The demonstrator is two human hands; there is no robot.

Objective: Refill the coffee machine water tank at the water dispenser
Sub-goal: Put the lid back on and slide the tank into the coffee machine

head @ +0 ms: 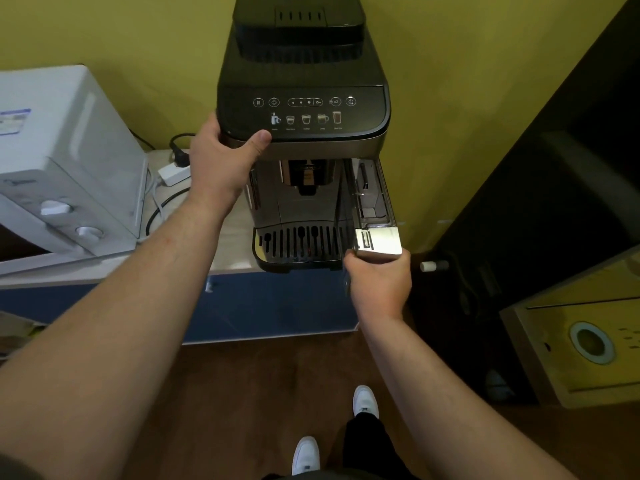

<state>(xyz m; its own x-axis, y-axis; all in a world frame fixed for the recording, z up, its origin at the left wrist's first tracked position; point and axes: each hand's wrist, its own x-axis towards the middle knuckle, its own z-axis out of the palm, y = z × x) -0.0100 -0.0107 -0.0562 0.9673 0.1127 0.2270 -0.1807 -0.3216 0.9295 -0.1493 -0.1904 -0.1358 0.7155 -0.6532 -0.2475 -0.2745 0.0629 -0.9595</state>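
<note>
Head view: the black coffee machine (301, 81) stands at the upper middle of the frame on a pale counter (228, 237) against a yellow wall (467, 98). The left hand (221, 161) grips the machine's front left top corner, fingers wrapped round the side and thumb lying along the front edge below the control panel (304, 110). The clear water tank (375, 202) sits in its slot on the machine's right side, jutting forward past the drip tray (298, 244), partly out. The right hand (379, 285) holds the tank's front end, fingers curled closed just under its silver cap (384, 242). A white microwave (62, 161) sits at the left of the frame, with a white power strip (173, 173) between it and the machine. White shoes (364, 400) show at the bottom on the wooden floor (242, 393)
</note>
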